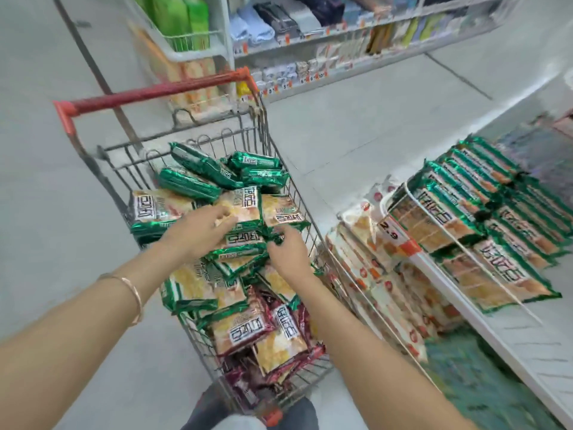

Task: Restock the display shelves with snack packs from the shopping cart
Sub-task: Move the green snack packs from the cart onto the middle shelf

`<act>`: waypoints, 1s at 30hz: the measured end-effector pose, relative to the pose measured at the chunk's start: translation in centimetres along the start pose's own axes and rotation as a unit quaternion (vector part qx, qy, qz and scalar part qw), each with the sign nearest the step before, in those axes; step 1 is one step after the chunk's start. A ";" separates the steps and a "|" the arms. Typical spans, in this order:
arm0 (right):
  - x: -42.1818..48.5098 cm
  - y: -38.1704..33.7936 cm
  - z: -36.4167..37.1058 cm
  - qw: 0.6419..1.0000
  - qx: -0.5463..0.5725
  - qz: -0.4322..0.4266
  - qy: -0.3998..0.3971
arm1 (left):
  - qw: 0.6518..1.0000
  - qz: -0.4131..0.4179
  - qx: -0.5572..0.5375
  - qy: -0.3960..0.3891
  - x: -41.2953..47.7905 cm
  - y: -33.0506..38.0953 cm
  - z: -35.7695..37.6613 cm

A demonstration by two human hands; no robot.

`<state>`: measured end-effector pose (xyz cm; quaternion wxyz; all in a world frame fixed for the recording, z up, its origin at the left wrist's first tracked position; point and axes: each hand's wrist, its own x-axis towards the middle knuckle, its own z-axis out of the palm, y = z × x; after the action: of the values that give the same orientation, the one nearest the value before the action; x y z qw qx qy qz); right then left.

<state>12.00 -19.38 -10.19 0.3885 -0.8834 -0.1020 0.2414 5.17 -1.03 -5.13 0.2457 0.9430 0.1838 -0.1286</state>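
A wire shopping cart (280,169) with a red handle stands in front of me, heaped with green-edged snack packs (192,283) and a few maroon-edged packs (288,327) at its near end. Both my hands are down in the pile. My left hand (198,231), with a bracelet on its wrist, lies on a green pack (245,206), fingers curled at its edge. My right hand (288,249) pinches the crimped end of a green pack (245,240) in the middle of the heap. To the right, the display shelf (527,346) holds rows of the same green packs (483,218).
A lower tier with orange-and-white packs (369,265) sits between cart and shelf, with a 2.9 price tag (392,232). Across the aisle stand more shelves (341,48) and a wire rack with green bottles (183,23). Pale floor lies to the left.
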 end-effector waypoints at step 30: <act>4.5 -0.4 3.8 0.935 0.130 0.304 -0.130 | 0.861 -0.141 -0.488 0.028 3.8 -4.3 -6.5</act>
<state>13.94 -15.04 -13.64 0.3908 -0.7750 0.1544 0.4720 7.77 6.85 -2.70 0.6483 0.6700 0.3604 -0.0291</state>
